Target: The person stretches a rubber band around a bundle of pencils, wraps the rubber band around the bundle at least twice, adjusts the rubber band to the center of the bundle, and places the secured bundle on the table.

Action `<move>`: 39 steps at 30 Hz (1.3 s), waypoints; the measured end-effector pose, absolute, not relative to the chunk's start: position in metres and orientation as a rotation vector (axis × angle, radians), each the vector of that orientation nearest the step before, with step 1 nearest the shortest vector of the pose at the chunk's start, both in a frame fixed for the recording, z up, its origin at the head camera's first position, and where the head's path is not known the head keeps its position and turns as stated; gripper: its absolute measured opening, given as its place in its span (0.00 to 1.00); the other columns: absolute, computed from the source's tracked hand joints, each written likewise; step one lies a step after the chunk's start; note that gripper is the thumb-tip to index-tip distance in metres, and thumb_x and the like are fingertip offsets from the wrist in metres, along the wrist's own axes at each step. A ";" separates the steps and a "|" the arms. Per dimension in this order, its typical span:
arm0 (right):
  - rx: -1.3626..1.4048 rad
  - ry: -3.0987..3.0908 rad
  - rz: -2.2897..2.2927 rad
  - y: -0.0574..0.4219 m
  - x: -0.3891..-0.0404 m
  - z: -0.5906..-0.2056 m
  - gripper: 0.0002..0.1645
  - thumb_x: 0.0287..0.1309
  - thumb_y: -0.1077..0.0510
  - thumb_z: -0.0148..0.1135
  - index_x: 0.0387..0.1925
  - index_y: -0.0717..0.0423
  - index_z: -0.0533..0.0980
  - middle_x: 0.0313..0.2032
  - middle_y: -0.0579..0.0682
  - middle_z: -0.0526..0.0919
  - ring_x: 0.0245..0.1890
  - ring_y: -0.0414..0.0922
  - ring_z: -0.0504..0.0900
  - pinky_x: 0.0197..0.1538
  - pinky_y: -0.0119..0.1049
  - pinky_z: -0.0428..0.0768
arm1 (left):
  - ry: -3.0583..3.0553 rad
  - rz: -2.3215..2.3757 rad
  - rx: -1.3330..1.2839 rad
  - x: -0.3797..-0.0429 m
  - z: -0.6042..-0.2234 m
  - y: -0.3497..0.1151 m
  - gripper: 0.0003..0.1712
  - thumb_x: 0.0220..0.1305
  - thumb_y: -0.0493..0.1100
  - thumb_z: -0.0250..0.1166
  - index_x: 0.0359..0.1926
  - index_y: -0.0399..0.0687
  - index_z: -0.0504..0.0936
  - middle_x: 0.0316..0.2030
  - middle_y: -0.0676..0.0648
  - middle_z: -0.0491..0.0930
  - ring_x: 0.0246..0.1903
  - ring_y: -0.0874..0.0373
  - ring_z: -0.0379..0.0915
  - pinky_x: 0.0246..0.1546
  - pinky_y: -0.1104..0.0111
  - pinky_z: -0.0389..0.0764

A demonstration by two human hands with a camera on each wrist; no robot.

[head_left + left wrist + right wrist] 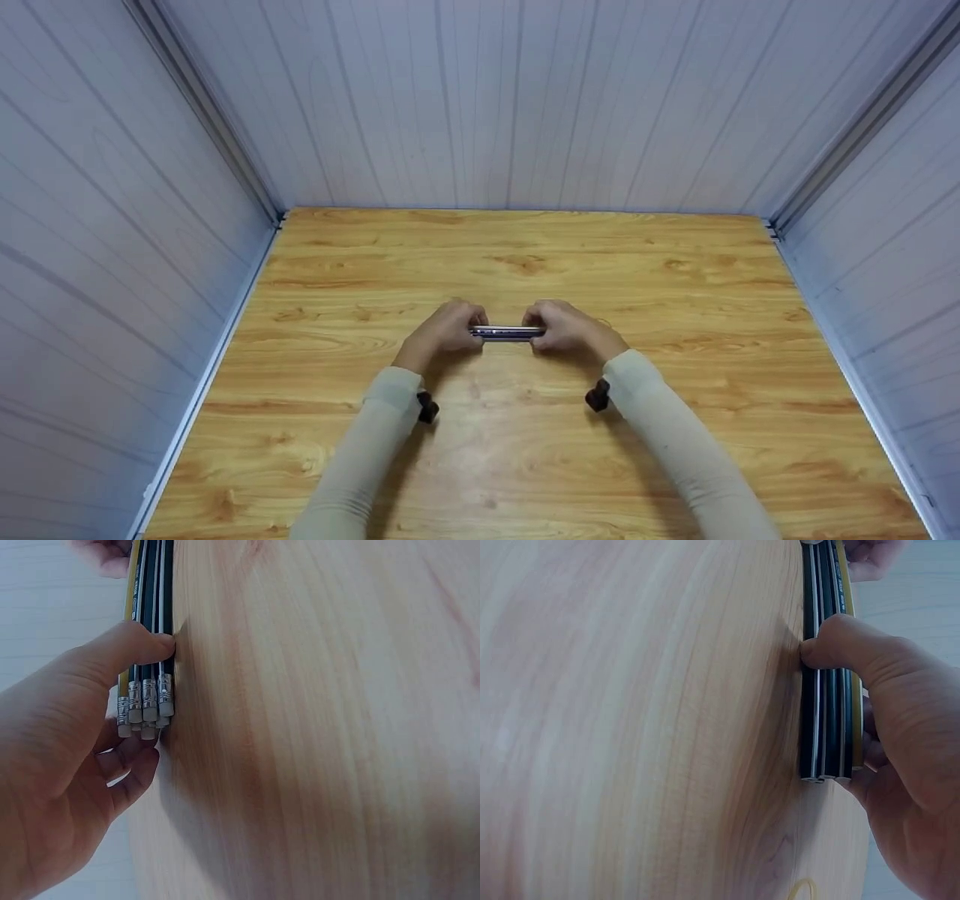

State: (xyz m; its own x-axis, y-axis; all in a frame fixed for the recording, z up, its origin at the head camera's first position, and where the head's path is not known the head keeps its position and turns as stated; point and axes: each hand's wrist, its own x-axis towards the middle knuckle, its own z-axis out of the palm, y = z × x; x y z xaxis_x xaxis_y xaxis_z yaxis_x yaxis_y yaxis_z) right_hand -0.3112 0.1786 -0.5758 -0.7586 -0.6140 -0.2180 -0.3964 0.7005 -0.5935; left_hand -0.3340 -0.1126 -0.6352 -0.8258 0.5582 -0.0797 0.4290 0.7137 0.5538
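Note:
A bundle of several pencils (508, 334) lies crosswise between the two hands, low at the wooden tabletop. Most are dark with pale stripes, and a yellow one (857, 720) runs along the upper side. My left hand (448, 328) grips the end with the white erasers (150, 714) and silver ferrules, its thumb across the pencils. At the opposite end, my right hand (568, 327) holds the bundle with its thumb over the side and fingers behind. The eraser-less ends (825, 778) look flat and roughly level. Some fingers are hidden behind the pencils.
A thin yellow loop, like a rubber band (804, 886), lies on the table (510, 450) beside the right hand. Pale panelled walls (480, 105) enclose the table at the back, left and right. Dark wrist devices (598, 396) stick out at both cuffs.

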 end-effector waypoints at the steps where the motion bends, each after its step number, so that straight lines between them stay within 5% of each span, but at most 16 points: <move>1: -0.781 2.506 -0.743 0.178 -0.311 -0.576 0.14 0.65 0.63 0.74 0.52 0.56 0.86 0.46 0.52 0.86 0.43 0.43 0.77 0.51 0.40 0.77 | 2.675 0.782 0.784 -0.334 -0.634 -0.113 0.14 0.60 0.42 0.77 0.49 0.51 0.92 0.44 0.49 0.93 0.43 0.56 0.82 0.49 0.60 0.84; 20: -0.808 2.537 -0.696 0.177 -0.313 -0.575 0.12 0.65 0.63 0.73 0.50 0.57 0.88 0.47 0.54 0.90 0.43 0.44 0.78 0.52 0.41 0.78 | 2.677 0.732 0.743 -0.341 -0.644 -0.110 0.12 0.64 0.42 0.77 0.48 0.50 0.93 0.43 0.50 0.91 0.40 0.58 0.79 0.47 0.61 0.83; 39: -0.841 2.541 -0.696 0.176 -0.312 -0.576 0.10 0.59 0.66 0.73 0.43 0.59 0.87 0.37 0.50 0.86 0.36 0.41 0.75 0.43 0.35 0.73 | 2.722 0.668 0.770 -0.337 -0.645 -0.107 0.11 0.63 0.42 0.75 0.46 0.49 0.93 0.40 0.51 0.89 0.36 0.59 0.73 0.41 0.65 0.75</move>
State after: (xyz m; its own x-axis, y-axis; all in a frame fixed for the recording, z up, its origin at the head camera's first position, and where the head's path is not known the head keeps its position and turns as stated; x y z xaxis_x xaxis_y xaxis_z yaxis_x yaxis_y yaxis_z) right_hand -0.3124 0.1763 -0.5759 -0.7517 -0.6316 -0.1897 -0.4468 0.6994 -0.5579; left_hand -0.3366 -0.1073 -0.6445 -0.8339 0.5431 -0.0982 0.4359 0.7573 0.4863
